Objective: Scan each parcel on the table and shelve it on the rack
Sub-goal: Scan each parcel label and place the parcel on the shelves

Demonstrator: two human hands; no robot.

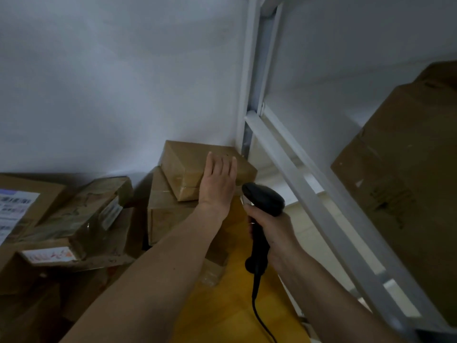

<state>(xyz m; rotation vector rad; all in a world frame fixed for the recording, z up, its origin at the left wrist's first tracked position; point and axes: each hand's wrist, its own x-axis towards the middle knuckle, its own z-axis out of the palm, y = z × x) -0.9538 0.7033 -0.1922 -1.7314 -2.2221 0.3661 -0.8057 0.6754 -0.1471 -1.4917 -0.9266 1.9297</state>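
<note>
The top parcel (188, 169) sits on a stack at the table's (237, 305) far corner, about twelve o'clock from the person. The left hand (217, 181) lies flat on it, fingers straight, likely steadying it. The right hand (272, 233), at three o'clock of the left, grips the scanner (263, 201), aimed toward the parcel. The rack (309, 194) stands at two o'clock.

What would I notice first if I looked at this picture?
Probably the black barcode scanner gripped in the right hand at the centre. Just left of it, the left hand lies flat on the top cardboard parcel of a stack beside the white rack.
</note>
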